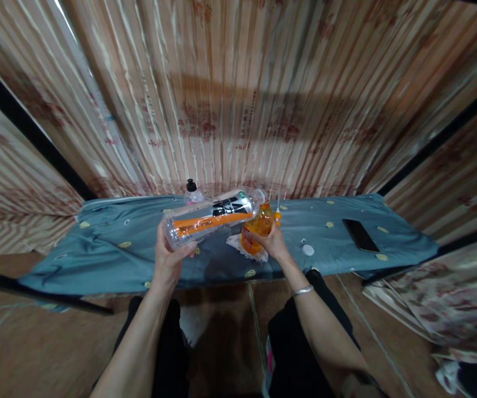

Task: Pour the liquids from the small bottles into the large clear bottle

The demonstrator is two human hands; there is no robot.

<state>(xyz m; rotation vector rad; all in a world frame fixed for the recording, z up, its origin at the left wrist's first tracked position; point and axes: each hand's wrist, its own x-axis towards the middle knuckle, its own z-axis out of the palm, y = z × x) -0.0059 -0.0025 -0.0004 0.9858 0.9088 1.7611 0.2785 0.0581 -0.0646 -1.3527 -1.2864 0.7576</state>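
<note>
My left hand (171, 253) grips the base of a large clear plastic bottle (209, 218) with an orange and black label. This bottle lies nearly level in the air, its uncapped-looking mouth just above an orange bottle (258, 225). Around the orange bottle, which leans slightly, my right hand (273, 243) is closed. Whether liquid passes between the two bottles cannot be made out. Beneath the orange bottle is a whitish crumpled cloth or tissue (238, 243). Just beyond my right hand stands a thin clear piece with an orange base (278, 214).
A clear bottle with a black cap (191, 190) stands behind the large bottle. On the blue-green sheet (109, 260) lie a white round cap (308, 250) and a black phone (360, 235). Dark poles (35, 121) and striped curtains (238, 83) enclose the surface.
</note>
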